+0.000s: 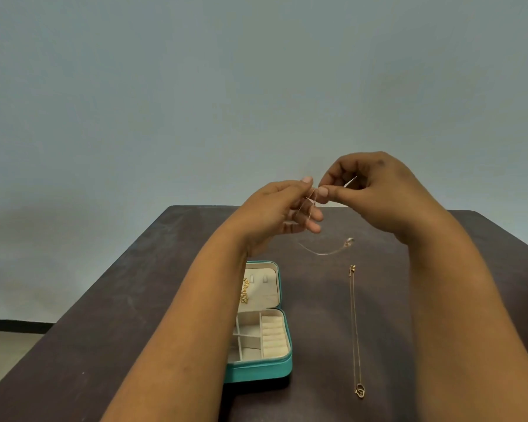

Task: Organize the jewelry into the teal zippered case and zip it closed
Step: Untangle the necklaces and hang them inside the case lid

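While both hands pinch it, thin gold chain droops

Single head-worn view, looking forward and down over dark table toward far wall; hands close.

Below the fingers, the case is showing a teal shell and a cream lining. A thin gold necklace is gleaming against the dark brown, faintly mottled tabletop. Another pale gold chain is dangling from the fingers. The wall is looking flat grey-blue.
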